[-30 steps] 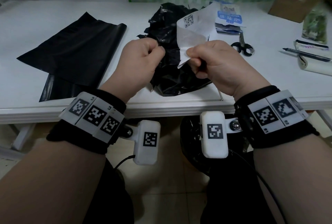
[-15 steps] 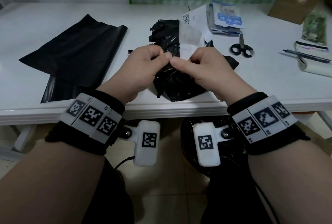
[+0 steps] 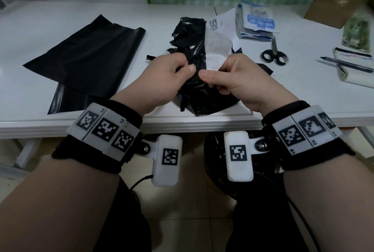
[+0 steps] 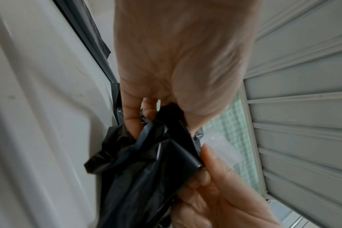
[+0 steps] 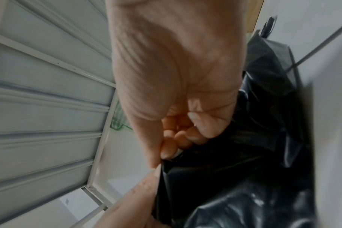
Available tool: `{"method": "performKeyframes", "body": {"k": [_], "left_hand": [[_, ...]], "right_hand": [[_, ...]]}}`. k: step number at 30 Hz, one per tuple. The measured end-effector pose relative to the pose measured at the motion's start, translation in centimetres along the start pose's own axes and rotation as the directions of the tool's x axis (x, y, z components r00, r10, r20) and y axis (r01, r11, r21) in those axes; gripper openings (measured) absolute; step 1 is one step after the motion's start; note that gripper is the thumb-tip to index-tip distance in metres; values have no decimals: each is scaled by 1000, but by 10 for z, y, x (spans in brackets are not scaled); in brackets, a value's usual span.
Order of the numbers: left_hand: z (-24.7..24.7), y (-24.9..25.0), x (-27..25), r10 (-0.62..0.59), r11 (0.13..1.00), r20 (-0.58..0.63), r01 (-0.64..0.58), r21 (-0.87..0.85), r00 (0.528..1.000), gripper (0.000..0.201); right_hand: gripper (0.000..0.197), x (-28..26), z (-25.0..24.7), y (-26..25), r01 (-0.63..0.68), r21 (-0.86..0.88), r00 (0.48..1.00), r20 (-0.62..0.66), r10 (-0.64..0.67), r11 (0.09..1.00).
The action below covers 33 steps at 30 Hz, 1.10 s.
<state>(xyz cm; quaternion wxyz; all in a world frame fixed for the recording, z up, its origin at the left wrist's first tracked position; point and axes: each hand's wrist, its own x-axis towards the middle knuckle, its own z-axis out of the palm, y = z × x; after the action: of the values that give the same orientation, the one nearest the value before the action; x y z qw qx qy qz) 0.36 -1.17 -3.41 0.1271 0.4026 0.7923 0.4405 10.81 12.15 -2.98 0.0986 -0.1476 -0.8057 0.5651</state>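
Observation:
A crumpled black plastic mailer bag (image 3: 199, 87) lies near the front edge of the white table (image 3: 60, 122), with a white paper label (image 3: 217, 47) stuck to it and bent back. My left hand (image 3: 172, 75) pinches the black plastic (image 4: 156, 154) between thumb and fingers. My right hand (image 3: 228, 77) pinches the near end of the white label beside the plastic (image 5: 234, 177), thumb tip almost meeting the left thumb. Both hands hover just above the table's front edge. The fingertips are partly hidden by the bag.
A flat black plastic sheet (image 3: 89, 59) lies at the left. Black-handled scissors (image 3: 274, 53), a blue-printed packet (image 3: 257, 23), a pen (image 3: 348, 63) on a white roll and a cardboard box (image 3: 334, 4) sit at the right. A black-lined bin (image 3: 218, 154) stands under the table.
The white label, lifted high between my hands a second ago, now lies lower and bent away over the bag. My hands came together, then parted slightly.

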Motion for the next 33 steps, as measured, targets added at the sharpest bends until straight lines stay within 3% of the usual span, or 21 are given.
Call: {"method": "performKeyframes", "body": {"k": [4,11,14,19,21,24,28,30,33], "left_hand": [[-2,0,-1,13,1000,22,-14,27,1000,33],[-11,-6,0,-5,997,-16,6,77,1000,32],[-19,-12,2,-45,999,-19,45,-22,999,27],[-19,-13,2,-115,987,-54,108,-116,992,31],[-20,-12,1,-130,985,-87,119,-128,988,32],[-22,-9,-1,-153,982,-106,139,-128,983,36],[-23,-2,-6,-204,977,-98,196,-86,974,41],[-24,1,-8,-222,973,-108,214,-81,969,42],[-23,4,-10,-240,970,-107,233,-67,965,45]], "right_hand": [[21,-1,-4,-1,-41,-13,999,27,41,999],[36,-3,-14,-3,-64,60,998,18,63,996],[47,-4,-25,-4,-42,103,998,-36,45,994],[37,-8,-16,-9,-74,55,997,-2,74,996],[41,-10,-13,-16,-102,37,994,-44,104,994],[60,-14,-7,-25,-108,-114,970,-231,80,988],[45,-22,2,-36,-118,-481,883,-451,-130,869],[43,-28,7,-46,-124,-541,855,-484,-187,832],[59,-32,20,-53,-87,-591,873,-433,-225,802]]}}
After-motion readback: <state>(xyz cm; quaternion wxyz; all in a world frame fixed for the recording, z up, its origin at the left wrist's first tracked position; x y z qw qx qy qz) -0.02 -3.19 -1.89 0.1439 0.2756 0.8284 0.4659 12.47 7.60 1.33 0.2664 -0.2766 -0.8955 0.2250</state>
